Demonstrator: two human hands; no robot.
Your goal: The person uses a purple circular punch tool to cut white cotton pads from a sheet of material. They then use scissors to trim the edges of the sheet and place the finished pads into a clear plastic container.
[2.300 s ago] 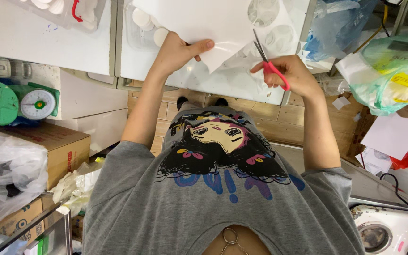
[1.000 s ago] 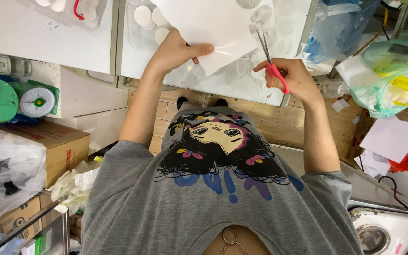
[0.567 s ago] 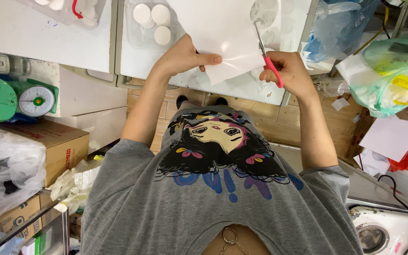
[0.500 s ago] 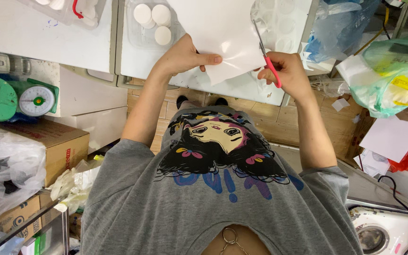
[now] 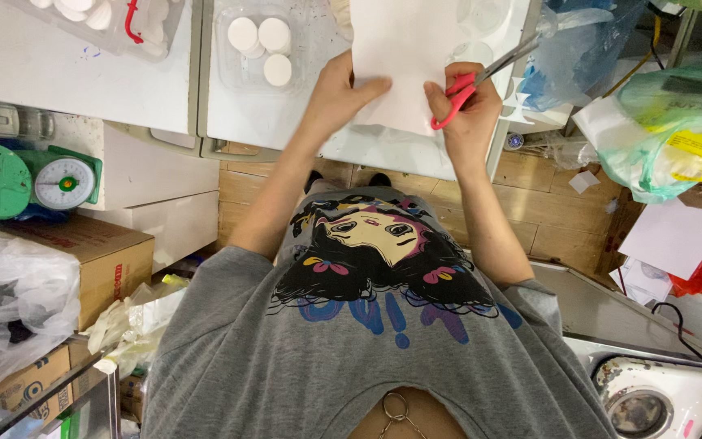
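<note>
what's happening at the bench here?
A person in a grey printed T-shirt holds a white sheet of paper over a white table. The left hand pins the sheet's lower edge, thumb on top. The right hand grips red-handled scissors, blades pointing up and right off the sheet's right edge. A clear tray of white discs lies left of the paper; a green kitchen scale stands lower left.
</note>
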